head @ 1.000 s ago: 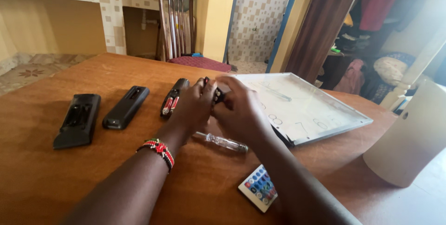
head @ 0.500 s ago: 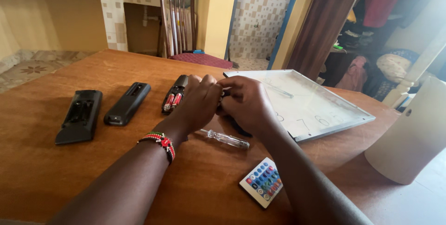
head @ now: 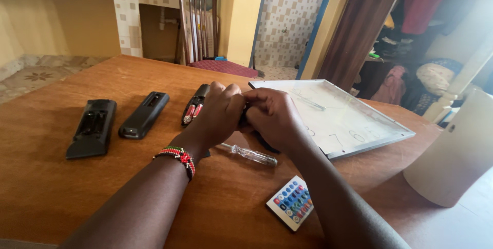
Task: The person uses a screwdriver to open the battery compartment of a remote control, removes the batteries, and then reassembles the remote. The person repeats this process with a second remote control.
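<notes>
My left hand [head: 218,113], a beaded bracelet [head: 177,156] on its wrist, and my right hand [head: 275,118] are pressed together over the middle of the wooden table [head: 51,192]. Both are closed around a small dark object [head: 263,143] that the fingers mostly hide, so I cannot tell what it is. A screwdriver with a clear handle [head: 251,155] lies on the table just under the hands. A black remote with red batteries showing [head: 194,106] lies right beside my left hand.
Two more black remotes [head: 92,127] [head: 145,114] lie to the left. A small white remote with coloured buttons [head: 291,203] sits near the front. A square white framed panel [head: 349,120] lies at the right, a pale cylinder [head: 457,151] beyond it. A wooden chair [head: 200,28] stands behind the table.
Both hands stay together on the dark object, with only small shifts of the fingers. The things on the table have not moved.
</notes>
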